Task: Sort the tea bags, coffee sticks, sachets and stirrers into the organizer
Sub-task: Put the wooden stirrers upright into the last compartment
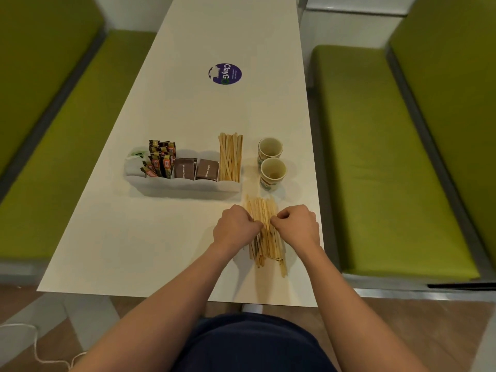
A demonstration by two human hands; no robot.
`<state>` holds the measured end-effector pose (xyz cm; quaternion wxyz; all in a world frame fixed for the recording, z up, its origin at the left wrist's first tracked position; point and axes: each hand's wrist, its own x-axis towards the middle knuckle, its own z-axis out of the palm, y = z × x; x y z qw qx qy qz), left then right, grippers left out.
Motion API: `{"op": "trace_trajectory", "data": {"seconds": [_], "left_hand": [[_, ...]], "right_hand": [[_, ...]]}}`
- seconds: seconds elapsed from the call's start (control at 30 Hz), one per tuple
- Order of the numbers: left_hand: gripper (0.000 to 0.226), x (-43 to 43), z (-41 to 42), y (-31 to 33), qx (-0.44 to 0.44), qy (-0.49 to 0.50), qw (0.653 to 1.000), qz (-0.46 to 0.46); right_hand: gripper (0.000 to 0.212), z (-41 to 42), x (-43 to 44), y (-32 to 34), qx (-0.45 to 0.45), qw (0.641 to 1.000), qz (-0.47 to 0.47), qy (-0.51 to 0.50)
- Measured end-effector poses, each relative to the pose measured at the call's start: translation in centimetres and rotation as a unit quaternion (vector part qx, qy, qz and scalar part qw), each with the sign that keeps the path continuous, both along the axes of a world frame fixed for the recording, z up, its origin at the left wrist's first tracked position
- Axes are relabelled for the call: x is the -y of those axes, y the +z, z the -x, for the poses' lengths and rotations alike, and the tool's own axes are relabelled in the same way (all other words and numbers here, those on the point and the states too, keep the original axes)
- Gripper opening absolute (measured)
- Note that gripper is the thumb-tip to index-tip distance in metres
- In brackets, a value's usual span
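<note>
A pile of wooden stirrers (264, 210) lies on the white table (150, 245) in front of me. My left hand (234, 227) and my right hand (297, 226) close in on the pile from both sides with curled fingers, gripping it at its middle. Behind stands a white organizer (185, 187). Its right compartment holds more stirrers (230, 158). Brown sugar sachets (196, 169) fill its middle, coffee sticks (161, 159) stand left of them, and tea bags (137, 154) sit at its far left.
Two paper cups (271, 162) stand right of the organizer, just beyond the stirrer pile. A purple round sticker (225, 73) is farther up the table. Green benches (375, 157) run along both sides of the table.
</note>
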<state>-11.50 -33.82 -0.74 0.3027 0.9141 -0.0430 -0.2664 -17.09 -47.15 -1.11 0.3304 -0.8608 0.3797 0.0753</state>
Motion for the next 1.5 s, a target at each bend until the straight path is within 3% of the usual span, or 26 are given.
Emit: {"op": "trace_trajectory", "data": {"seconds": [0.23, 0.73, 1.0, 1.17, 1.37, 1.5], "left_hand": [[0.028, -0.7, -0.6, 0.1, -0.025, 0.025, 0.999, 0.04], [0.006, -3.7, -2.9, 4.2, -0.081, 0.078, 0.973, 0.2], [0.007, -4.7, -8.8, 9.3, 0.046, 0.116, 0.945, 0.302], [0.007, -3.5, -11.6, 9.6, 0.121, 0.113, 0.952, 0.259], [0.006, -3.0, -13.3, 7.2, 0.144, 0.081, 0.967, 0.193], [0.009, -2.8, -13.5, 5.3, 0.14, 0.062, 0.978, 0.142]], "right_hand": [[0.014, 0.4, 0.1, 0.2, 0.026, 0.999, -0.031, -0.001], [0.013, 0.1, -0.1, 0.6, 0.063, 0.996, -0.07, -0.001], [0.011, -0.4, -0.2, 2.9, 0.165, 0.979, -0.117, -0.002], [0.011, -2.3, -1.0, 5.2, 0.261, 0.956, -0.135, -0.022], [0.01, -5.7, -1.7, 8.3, 0.38, 0.915, -0.128, -0.048], [0.013, -8.7, -2.2, 9.0, 0.411, 0.9, -0.117, -0.08]]}}
